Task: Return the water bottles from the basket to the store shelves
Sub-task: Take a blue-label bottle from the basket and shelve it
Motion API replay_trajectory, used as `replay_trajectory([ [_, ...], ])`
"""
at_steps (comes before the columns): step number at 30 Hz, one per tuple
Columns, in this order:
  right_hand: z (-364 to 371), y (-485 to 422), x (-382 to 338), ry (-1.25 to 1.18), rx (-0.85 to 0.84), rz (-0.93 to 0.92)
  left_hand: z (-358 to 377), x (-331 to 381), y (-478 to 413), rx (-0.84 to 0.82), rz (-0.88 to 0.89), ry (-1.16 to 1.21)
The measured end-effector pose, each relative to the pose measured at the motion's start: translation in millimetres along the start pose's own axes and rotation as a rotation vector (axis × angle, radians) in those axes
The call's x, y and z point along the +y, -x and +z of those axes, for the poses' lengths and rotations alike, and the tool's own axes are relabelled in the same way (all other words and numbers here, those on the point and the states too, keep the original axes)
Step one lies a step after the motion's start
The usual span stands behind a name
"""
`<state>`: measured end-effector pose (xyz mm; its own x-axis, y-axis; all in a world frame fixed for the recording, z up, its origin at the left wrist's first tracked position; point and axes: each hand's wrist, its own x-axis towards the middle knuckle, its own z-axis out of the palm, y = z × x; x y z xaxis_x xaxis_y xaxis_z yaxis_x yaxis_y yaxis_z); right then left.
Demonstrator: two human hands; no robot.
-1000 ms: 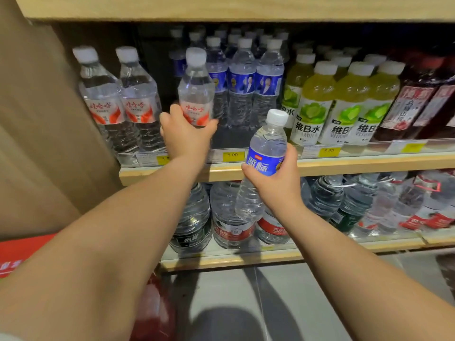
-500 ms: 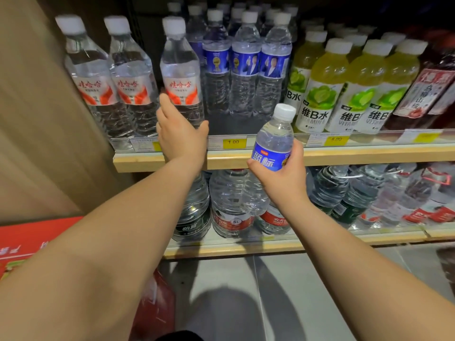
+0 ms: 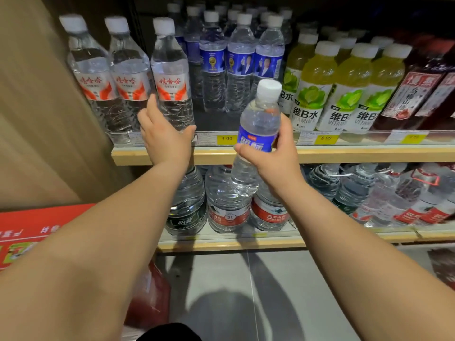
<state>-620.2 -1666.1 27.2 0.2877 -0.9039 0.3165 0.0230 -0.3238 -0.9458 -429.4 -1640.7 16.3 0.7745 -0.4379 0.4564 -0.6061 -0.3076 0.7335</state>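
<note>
A clear water bottle with a red label [image 3: 172, 77] stands on the upper shelf [image 3: 357, 155], third in a row of like bottles at the left. My left hand [image 3: 165, 139] holds its base, fingers up its left side and thumb across the front. My right hand [image 3: 275, 153] grips a blue-labelled water bottle [image 3: 258, 121] by the middle, upright and tilted slightly, in the air before the shelf's front edge. Behind it stand several blue-labelled bottles [image 3: 241, 65]. A red basket [image 3: 150, 301] shows blurred under my left forearm.
Yellow-green vitamin drinks [image 3: 344, 94] and dark red drinks [image 3: 418, 89] fill the shelf's right side. Large water jugs [image 3: 229, 200] line the lower shelf [image 3: 221, 244]. A beige wall stands at the left, with a red carton [image 3: 37, 225] below it. Grey floor lies underneath.
My left hand carried the red-labelled bottle left and set it on the shelf beside the two like bottles. My right hand lifted the blue-labelled bottle a little higher.
</note>
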Motion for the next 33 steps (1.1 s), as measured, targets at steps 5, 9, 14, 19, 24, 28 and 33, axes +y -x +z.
replay_trajectory([
  [5,19,-15,-39,0.047,-0.049,-0.143,-27,-31,4,-0.097,0.033,0.007],
  [9,40,-31,-53,0.084,-0.023,-0.287,-39,-54,2,-0.341,0.071,-0.037],
  [14,61,-54,-48,0.127,0.039,-0.302,-43,-72,2,-0.381,0.231,-0.167],
  [19,71,-84,-40,0.197,0.006,-0.204,-38,-77,-6,-0.381,0.329,-0.166],
  [24,81,-101,-29,0.146,0.015,-0.023,-32,-85,-4,-0.366,0.346,-0.144],
  [28,88,-106,-19,0.124,-0.047,0.094,-31,-86,-6,-0.368,0.343,-0.143],
  [33,87,-98,0,0.411,-0.144,0.221,-31,-85,-7,-0.382,0.339,-0.155],
])
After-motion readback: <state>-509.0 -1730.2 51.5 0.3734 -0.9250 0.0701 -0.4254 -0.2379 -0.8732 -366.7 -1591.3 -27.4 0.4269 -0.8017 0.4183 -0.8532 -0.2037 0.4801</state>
